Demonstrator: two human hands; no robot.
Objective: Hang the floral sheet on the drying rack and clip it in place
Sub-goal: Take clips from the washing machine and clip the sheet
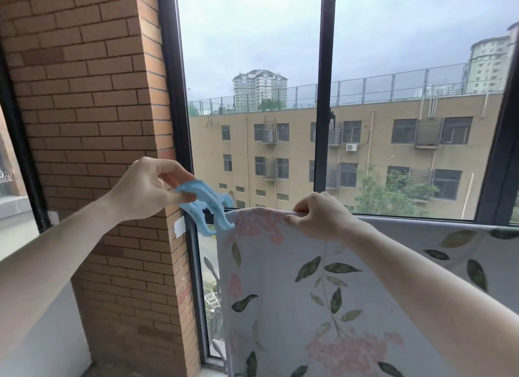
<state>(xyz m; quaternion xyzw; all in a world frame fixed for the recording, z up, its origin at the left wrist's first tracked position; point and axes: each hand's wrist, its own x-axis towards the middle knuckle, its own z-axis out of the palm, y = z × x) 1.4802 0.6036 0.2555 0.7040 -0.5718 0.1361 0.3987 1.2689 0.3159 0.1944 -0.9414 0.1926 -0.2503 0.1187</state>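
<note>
The floral sheet, pale with pink blossoms and green leaves, hangs over a horizontal rack bar in front of the window. My right hand grips the sheet's top fold on the bar near its left end. My left hand pinches the handles of a large light-blue plastic clip. The clip's jaws point down and right at the sheet's upper left corner, where a dark end of the bar shows behind them. Whether the jaws touch the cloth is unclear.
A brick pillar stands at the left, close beside the clip. Dark window frames run upright behind the bar, with buildings outside. A white ledge lies low at the left.
</note>
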